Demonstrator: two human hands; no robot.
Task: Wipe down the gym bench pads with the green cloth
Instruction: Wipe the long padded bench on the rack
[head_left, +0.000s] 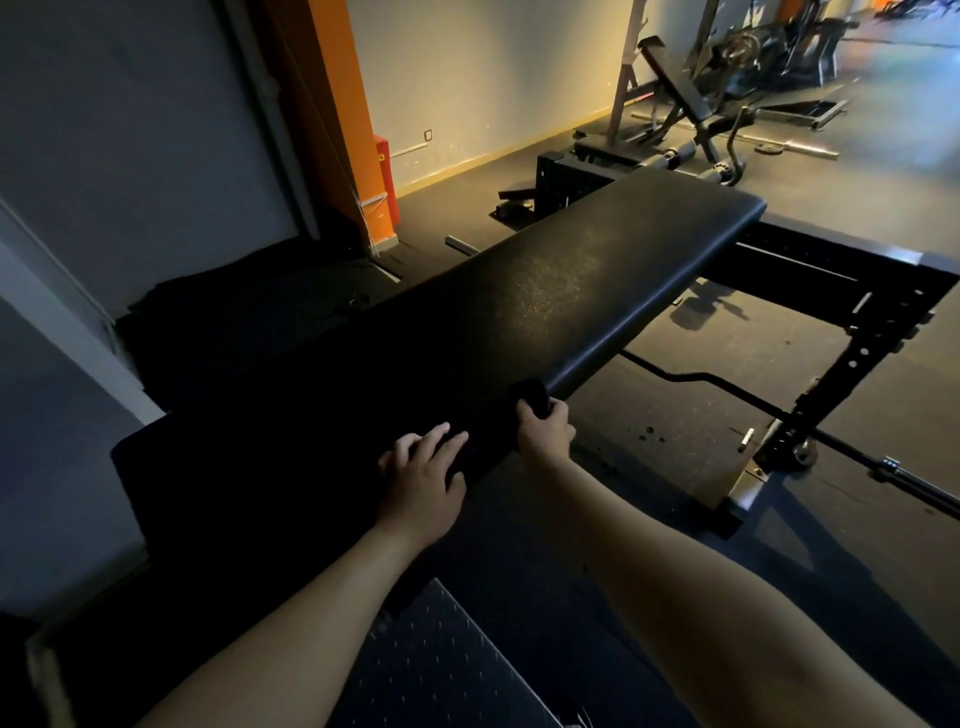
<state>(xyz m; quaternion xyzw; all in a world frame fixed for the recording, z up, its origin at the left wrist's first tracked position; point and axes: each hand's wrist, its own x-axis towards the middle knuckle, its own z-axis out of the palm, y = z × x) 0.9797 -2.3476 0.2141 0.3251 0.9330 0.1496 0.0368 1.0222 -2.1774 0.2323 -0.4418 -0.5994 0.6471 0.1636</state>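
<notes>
Wiping at the very edge of the pad, the cloth could slide off the rounded side and fall, since it is bunched into a small wad there. In the dim light it looks dark. It sticks out just past the right hand, whose fingers curl round it. The left hand rests nearby on the pad, fingers loosely spread.

Black bench pad, orange pillar, speckled dark floor.
</notes>
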